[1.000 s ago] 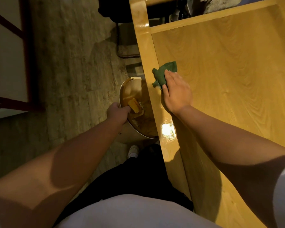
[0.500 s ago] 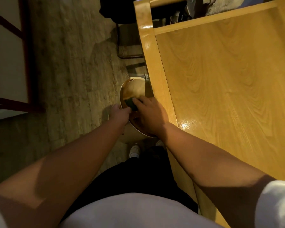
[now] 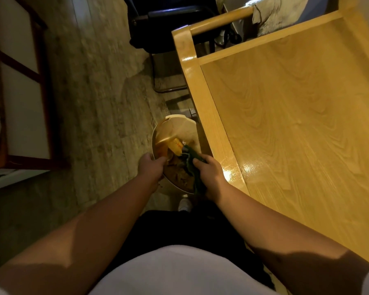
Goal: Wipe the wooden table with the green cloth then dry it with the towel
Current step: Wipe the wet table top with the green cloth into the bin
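We are in the wiping step, at a pause beside the wooden table. Our right hand grasps the green cloth, fingers curled round it, and holds it over the open bin that stands on the floor just beside the table edge. It looks as if we shake crumbs from the cloth into the bin, but this is only our judgement. Our left hand grips the rim of the bin on its near side and holds it tilted toward the table. Inside the bin there is rubbish – a yellow wrapper and some brown scraps.

The table surface is bare and shines near the front edge, perhaps wet. The towel for drying we cannot identify with certainty in this view.

The next move calls for bringing the cloth back up onto the table top – the left hand can let the bin go – and wiping any parts not yet covered before drying.
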